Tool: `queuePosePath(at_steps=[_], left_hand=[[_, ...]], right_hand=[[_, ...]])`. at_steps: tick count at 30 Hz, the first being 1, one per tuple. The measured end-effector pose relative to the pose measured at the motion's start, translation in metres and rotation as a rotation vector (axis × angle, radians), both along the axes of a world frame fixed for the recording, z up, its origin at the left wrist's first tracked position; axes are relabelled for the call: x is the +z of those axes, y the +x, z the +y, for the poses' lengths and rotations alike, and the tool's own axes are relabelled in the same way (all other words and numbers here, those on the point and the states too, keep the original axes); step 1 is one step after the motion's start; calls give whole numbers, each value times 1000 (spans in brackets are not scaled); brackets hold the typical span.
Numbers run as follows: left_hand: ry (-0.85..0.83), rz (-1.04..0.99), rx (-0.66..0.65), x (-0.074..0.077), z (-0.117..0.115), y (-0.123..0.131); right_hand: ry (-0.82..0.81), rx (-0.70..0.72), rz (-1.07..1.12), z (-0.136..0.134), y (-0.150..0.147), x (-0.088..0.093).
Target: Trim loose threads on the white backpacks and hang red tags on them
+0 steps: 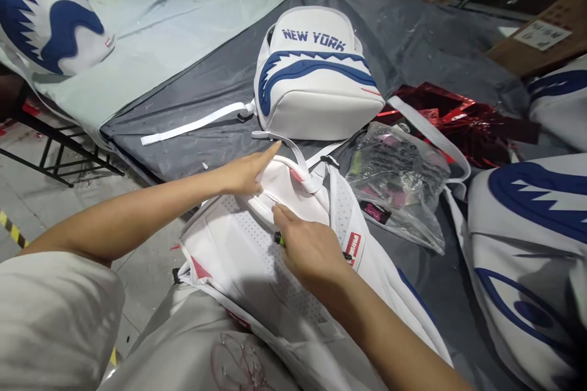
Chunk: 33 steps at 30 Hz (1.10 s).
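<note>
A white backpack lies back side up in front of me, with perforated padding, white straps and a red label. At its top edge is my left hand, its index finger stretched along the rim and its thumb pressed on the white material; the other fingers are partly hidden. Close by, my right hand is closed around a slim tool with a black and yellow-green end; its kind is hidden by the palm. The right fingertips touch the bag near the seam. A white strap loop rises just beyond both hands.
Another white backpack marked NEW YORK stands behind on the grey cover. To the right are a clear plastic bag, red foil and another shark-pattern backpack. A cardboard box sits at far right.
</note>
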<state>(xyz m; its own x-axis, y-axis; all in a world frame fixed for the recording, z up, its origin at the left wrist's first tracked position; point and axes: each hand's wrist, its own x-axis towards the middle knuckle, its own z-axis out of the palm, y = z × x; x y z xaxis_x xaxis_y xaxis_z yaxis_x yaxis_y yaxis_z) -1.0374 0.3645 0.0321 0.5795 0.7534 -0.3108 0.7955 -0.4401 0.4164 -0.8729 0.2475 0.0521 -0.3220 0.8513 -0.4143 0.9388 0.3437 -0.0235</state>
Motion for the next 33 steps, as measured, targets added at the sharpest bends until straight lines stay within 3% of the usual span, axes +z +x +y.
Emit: queuePosePath(at_steps=[2, 5, 7, 9, 12, 15, 19, 22, 28, 33], left_hand=[[-9, 45, 23, 2, -3, 2], [-5, 83, 12, 6, -4, 4], [4, 93, -8, 7, -4, 4], [9, 92, -24, 7, -3, 3], [15, 67, -50, 4, -2, 2], [-5, 31, -93, 2, 1, 0], [-68, 29, -105, 5, 5, 0], [-95, 27, -114, 6, 7, -1], [-79, 15, -139, 1, 11, -2], [-107, 17, -106, 2, 8, 0]], right_hand=[[171, -3, 111, -6, 14, 10], [578, -112, 284, -11, 34, 29], [678, -224, 425, -10, 40, 32], [618, -275, 648, -4, 36, 21], [415, -215, 930, 6, 25, -9], [298, -173, 914, 10, 22, -27], [291, -103, 749, 6, 26, -24], [385, -74, 639, 0, 22, -24], [495, -112, 608, -4, 6, -36], [458, -154, 571, -6, -1, -28]])
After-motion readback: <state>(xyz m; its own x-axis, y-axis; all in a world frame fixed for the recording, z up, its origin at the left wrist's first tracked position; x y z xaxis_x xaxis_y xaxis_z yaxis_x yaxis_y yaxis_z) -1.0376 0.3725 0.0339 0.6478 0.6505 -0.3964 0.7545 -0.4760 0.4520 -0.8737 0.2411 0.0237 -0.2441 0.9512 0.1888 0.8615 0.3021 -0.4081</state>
